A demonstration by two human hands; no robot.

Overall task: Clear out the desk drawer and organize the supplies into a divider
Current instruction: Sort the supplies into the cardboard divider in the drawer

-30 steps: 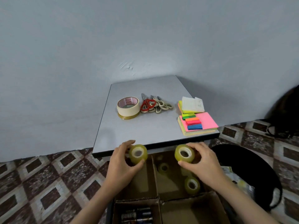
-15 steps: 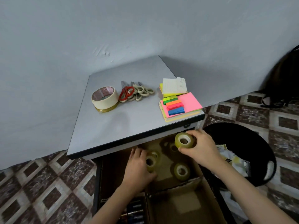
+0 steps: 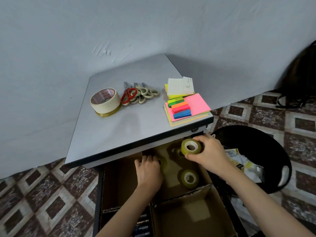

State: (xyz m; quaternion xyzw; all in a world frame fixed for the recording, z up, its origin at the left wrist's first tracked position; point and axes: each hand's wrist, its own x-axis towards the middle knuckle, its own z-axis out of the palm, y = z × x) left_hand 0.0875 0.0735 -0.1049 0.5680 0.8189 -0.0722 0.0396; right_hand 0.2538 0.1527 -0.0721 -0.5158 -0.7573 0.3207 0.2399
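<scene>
Since the right hand (image 3: 211, 155) has fingers and thumb wrapped round a roll of clear tape (image 3: 191, 147), held just over the back-right slot of the cardboard divider (image 3: 196, 189), I'd say it's about to go in with the other roll (image 3: 189, 178) lying there, so all the tape ends up in one slot. The left hand (image 3: 148, 170) is reaching into the shadow under the desk (image 3: 119, 134) edge with its fingers tucked out of sight. Honestly can't tell if it's got anything. Everything sits in the open drawer (image 3: 98, 194). Up top, the masking tape (image 3: 105, 100), scissors (image 3: 138, 95) and sticky notes (image 3: 188, 106) look sorted by type, probably waiting their turn.
</scene>
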